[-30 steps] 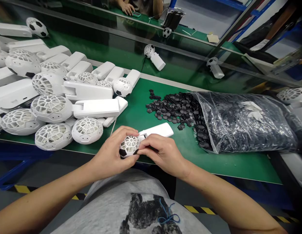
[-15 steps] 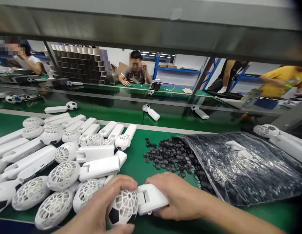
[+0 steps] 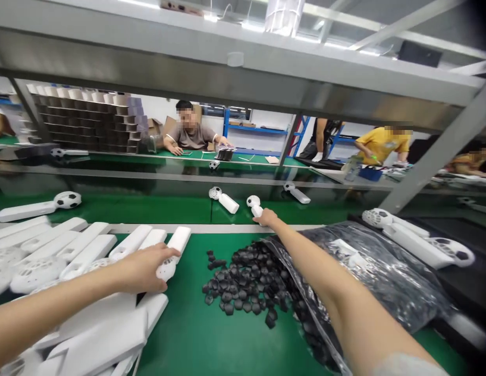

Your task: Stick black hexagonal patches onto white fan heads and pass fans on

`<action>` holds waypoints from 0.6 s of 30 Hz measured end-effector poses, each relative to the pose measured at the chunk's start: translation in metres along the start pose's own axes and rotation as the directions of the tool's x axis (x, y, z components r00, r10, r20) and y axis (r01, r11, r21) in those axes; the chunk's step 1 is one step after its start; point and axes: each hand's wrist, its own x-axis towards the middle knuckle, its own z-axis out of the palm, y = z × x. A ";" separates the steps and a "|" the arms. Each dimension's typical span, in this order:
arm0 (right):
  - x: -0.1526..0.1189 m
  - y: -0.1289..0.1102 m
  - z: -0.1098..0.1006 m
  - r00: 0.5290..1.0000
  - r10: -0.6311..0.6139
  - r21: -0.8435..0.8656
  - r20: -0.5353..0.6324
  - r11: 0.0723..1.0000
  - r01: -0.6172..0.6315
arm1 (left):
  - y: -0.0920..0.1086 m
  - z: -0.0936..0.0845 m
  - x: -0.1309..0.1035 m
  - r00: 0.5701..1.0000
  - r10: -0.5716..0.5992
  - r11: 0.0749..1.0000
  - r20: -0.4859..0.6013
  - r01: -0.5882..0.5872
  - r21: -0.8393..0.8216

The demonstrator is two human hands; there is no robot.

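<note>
White on green: gripping one ball-headed device [image 3: 254,202] with right hand [image 3: 267,218], another [image 3: 180,242] (near black pieces [image 3: 246,279]) with left hand [image 3: 146,269].

I'm in a factory, on an assembly line: my worktop [image 3: 192,334] carries many matching white ball-headed units [image 3: 90,254] and heaped black pieces [image 3: 245,282], a long green strip [image 3: 180,209] runs ahead, and a co-worker [image 3: 194,138] sits opposite near stacked boxes [image 3: 88,124].
</note>
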 end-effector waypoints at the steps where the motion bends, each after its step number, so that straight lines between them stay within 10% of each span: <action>1: -0.004 0.000 -0.002 1.000 -0.029 -0.009 -0.012 1.000 0.029 | 0.002 0.003 0.007 0.999 0.014 1.000 0.029 -0.015 0.021; 6: -0.071 0.004 -0.015 0.929 -0.369 0.038 -0.027 0.928 0.370 | 0.021 -0.011 0.007 0.991 0.129 0.979 0.019 -0.130 0.158; 10: -0.149 0.017 -0.008 0.720 -0.692 0.123 -0.059 0.711 0.693 | 0.048 -0.012 -0.044 0.948 0.243 0.963 -0.204 -0.210 0.168; 15: -0.200 0.026 0.038 0.672 -0.740 0.125 0.036 0.671 0.731 | 0.098 0.062 -0.128 0.765 0.537 0.838 -0.356 -0.438 0.324; 18: -0.206 0.022 0.058 0.657 -0.751 0.066 0.072 0.661 0.748 | 0.123 0.105 -0.142 0.849 0.485 0.854 -0.212 -0.407 0.325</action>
